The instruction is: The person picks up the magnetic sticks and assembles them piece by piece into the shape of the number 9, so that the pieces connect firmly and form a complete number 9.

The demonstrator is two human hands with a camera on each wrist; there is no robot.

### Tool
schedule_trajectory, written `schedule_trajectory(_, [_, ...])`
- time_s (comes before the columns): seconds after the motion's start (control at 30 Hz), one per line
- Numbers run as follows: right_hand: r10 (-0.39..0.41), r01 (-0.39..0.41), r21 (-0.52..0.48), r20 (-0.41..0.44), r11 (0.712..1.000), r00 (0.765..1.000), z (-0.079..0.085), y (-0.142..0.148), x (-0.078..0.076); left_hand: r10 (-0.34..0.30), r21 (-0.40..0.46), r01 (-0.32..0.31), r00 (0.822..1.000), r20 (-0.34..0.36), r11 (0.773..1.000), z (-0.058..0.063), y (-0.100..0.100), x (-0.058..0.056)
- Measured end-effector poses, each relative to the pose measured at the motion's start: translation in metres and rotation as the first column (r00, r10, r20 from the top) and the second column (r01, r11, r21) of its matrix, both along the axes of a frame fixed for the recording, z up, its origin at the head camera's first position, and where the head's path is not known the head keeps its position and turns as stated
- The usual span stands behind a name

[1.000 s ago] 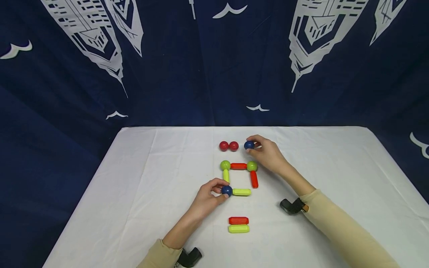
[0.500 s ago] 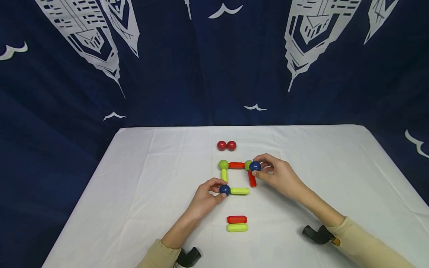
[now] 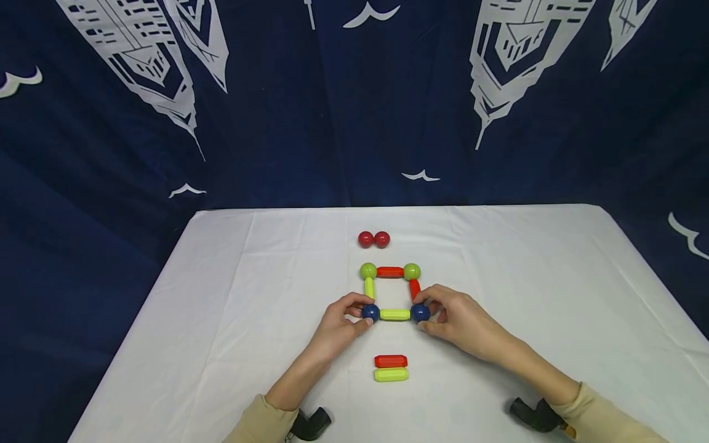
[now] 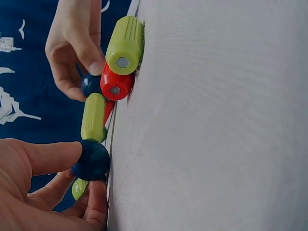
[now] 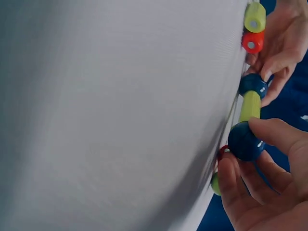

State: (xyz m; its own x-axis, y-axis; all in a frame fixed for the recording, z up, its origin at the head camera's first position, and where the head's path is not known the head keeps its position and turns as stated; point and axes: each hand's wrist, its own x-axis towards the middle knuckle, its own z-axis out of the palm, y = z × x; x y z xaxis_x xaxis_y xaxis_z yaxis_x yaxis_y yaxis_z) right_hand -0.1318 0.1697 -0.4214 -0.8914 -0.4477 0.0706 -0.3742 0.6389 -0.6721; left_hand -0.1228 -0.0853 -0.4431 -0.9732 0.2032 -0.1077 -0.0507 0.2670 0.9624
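A square of rods and balls lies on the white table (image 3: 232,320). Two green balls (image 3: 368,271) joined by a red rod (image 3: 390,272) form its far side. A green rod (image 3: 368,287) runs down the left, a red rod (image 3: 414,288) down the right. My left hand (image 3: 339,325) pinches the near-left blue ball (image 3: 370,312) (image 4: 92,160). My right hand (image 3: 456,320) pinches the near-right blue ball (image 3: 420,312) (image 5: 245,140). A green rod (image 3: 395,314) (image 5: 250,106) lies between the two blue balls.
Two red balls (image 3: 373,239) sit side by side beyond the square. A loose red rod (image 3: 390,360) and a green rod (image 3: 391,374) lie parallel nearer to me. A dark blue printed curtain (image 3: 354,98) hangs behind the table.
My right hand carried the blue ball from beside the red balls down past the far-right corner to the square's near-right corner. My left hand stayed on its blue ball.
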Motion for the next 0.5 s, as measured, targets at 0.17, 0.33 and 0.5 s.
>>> schedule_trajectory(0.17, [0.008,-0.008,0.002,0.012,1.0,1.0,-0.002,0.001,-0.001,0.001,0.0,-0.001,1.0,0.003,1.0,0.0,0.0,0.0])
schedule_trajectory(0.33, [0.016,-0.016,-0.009,0.014,1.0,1.0,0.001,0.004,-0.008,0.006,-0.015,-0.005,1.0,0.013,1.0,0.0,0.001,-0.001])
schedule_trajectory(0.5, [0.069,-0.078,0.098,0.086,0.992,0.994,0.004,0.003,-0.018,0.009,-0.026,-0.009,1.0,0.015,1.0,-0.001,0.001,-0.001])
